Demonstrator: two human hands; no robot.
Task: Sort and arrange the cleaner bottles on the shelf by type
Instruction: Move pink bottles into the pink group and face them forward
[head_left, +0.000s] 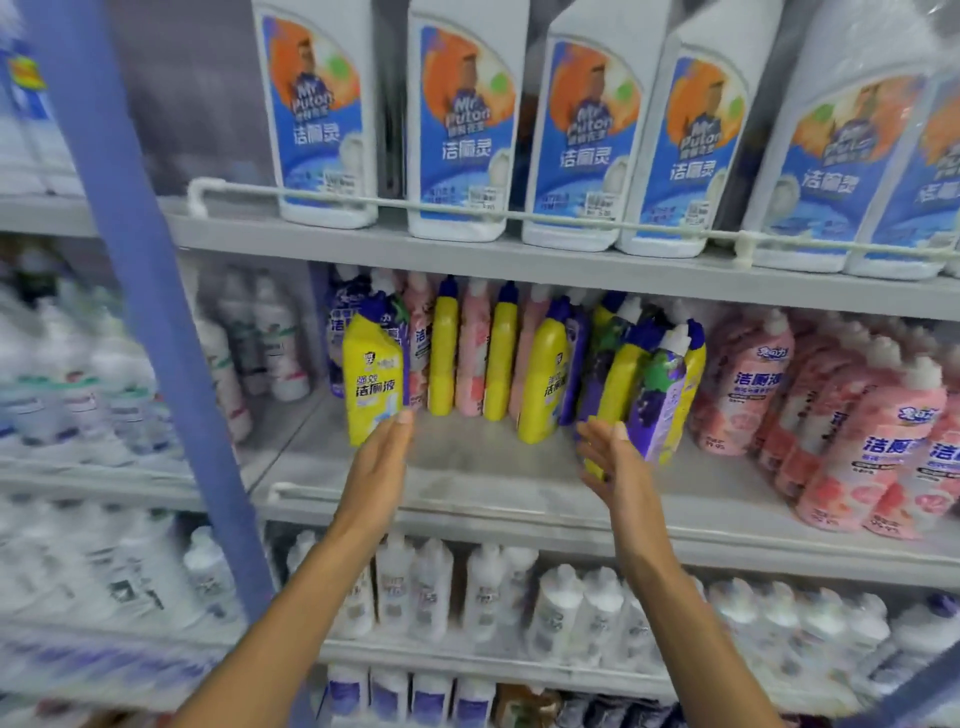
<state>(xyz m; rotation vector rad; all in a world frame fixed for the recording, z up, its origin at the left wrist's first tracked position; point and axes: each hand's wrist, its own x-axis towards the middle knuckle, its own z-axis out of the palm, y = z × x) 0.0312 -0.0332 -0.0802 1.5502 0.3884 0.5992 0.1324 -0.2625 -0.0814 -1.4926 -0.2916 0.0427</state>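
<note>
On the middle shelf (493, 467) stands a mixed row of yellow, pink and purple cleaner bottles. My left hand (382, 462) reaches up with straight fingers, its tips touching the base of a yellow bottle (371, 376) at the row's left end. My right hand (613, 462) is held flat beside a leaning cluster of purple and yellow bottles (657, 395), its fingers touching their lower part. Another yellow bottle (543, 379) stands between my hands. A group of pink bottles (852, 431) fills the shelf's right side.
The top shelf carries large white bottles with blue labels (462, 130) behind a white wire rail (519, 213). A blue upright post (150, 312) divides the bays on the left. White bottles (571, 613) fill the shelf below.
</note>
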